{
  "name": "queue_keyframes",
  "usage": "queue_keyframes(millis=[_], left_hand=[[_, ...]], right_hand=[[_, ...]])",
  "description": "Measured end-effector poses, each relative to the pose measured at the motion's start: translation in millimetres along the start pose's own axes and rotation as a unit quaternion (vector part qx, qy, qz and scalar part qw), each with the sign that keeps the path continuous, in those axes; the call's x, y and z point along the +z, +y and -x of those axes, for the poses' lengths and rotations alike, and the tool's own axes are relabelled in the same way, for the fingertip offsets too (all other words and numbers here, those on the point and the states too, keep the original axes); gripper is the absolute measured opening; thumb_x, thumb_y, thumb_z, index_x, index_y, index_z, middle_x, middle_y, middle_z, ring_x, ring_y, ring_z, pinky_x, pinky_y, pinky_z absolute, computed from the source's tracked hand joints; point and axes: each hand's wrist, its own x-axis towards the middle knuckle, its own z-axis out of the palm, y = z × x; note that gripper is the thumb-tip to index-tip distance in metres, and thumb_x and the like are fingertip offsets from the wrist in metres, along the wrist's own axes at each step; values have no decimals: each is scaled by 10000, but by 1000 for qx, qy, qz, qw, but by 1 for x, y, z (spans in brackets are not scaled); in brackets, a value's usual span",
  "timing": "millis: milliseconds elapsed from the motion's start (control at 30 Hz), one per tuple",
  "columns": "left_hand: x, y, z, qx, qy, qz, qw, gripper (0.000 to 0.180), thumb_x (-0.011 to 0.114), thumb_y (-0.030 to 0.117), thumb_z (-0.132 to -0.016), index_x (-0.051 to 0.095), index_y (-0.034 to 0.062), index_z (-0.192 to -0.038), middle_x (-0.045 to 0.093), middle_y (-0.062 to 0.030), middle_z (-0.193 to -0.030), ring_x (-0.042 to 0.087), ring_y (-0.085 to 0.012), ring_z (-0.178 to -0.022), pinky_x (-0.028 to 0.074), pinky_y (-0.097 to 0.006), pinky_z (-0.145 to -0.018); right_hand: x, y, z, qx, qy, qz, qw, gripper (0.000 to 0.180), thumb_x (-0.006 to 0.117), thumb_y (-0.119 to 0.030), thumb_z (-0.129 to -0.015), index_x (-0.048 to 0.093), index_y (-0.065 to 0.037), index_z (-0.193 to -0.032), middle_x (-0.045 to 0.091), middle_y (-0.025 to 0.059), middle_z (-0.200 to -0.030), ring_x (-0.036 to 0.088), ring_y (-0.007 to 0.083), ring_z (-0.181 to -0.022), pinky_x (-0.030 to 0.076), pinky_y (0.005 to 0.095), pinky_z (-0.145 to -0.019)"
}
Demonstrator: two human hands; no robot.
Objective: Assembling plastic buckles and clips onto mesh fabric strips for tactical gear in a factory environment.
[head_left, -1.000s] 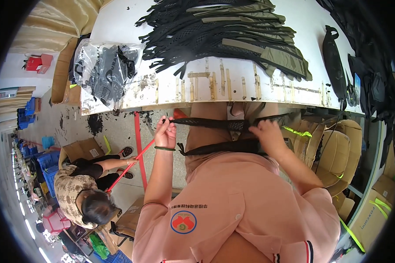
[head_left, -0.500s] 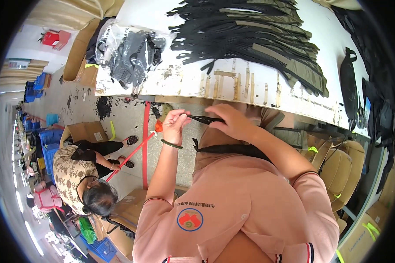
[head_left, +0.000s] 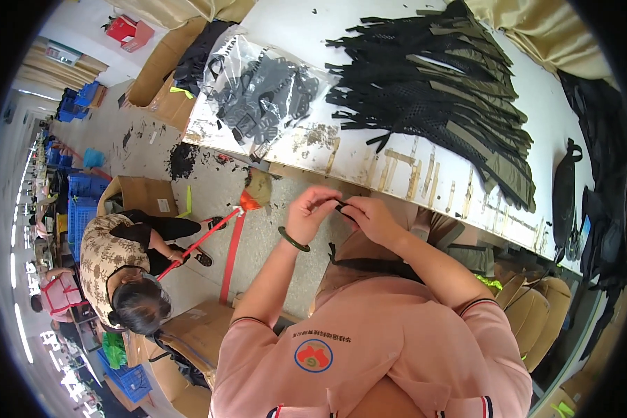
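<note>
My left hand point(head_left: 315, 211) and my right hand point(head_left: 373, 219) meet over my lap, just in front of the table edge. Between their pinched fingertips is a narrow black strap point(head_left: 341, 206), mostly covered by the fingers. A green bangle circles my left wrist. Across my lap lies a longer black strap-like piece point(head_left: 376, 266), apart from both hands. Beyond, on the white table point(head_left: 306, 155), fans a layered pile of black mesh and olive fabric straps point(head_left: 432, 104). To its left rests a clear plastic bag point(head_left: 268, 90) of dark grey parts.
At the left a bent-over co-worker point(head_left: 118, 265) grips the red handle point(head_left: 200, 244) of a broom point(head_left: 258, 189). Cardboard boxes point(head_left: 143, 196) stand near them, and black scraps point(head_left: 182, 161) litter the floor. A black padded piece point(head_left: 568, 184) lies on the table's right; brown boxes point(head_left: 536, 313) sit below.
My hands have drawn together, and the strap once stretched between them is now mostly hidden by fingers. The view has shifted, and the broom head shows more fully.
</note>
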Motion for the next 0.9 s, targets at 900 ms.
queue_keyframes(millis=[900], left_hand=[[13, 39, -75, -70, -99, 9, 993, 158, 538, 47, -891, 552, 37, -1048, 621, -62, -919, 593, -131, -792, 465, -247, -670]], right_hand=[[-61, -40, -1, 58, 59, -212, 974, 190, 577, -140, -879, 630, 1, -994, 575, -4, -735, 504, 68, -597, 415, 202, -556]])
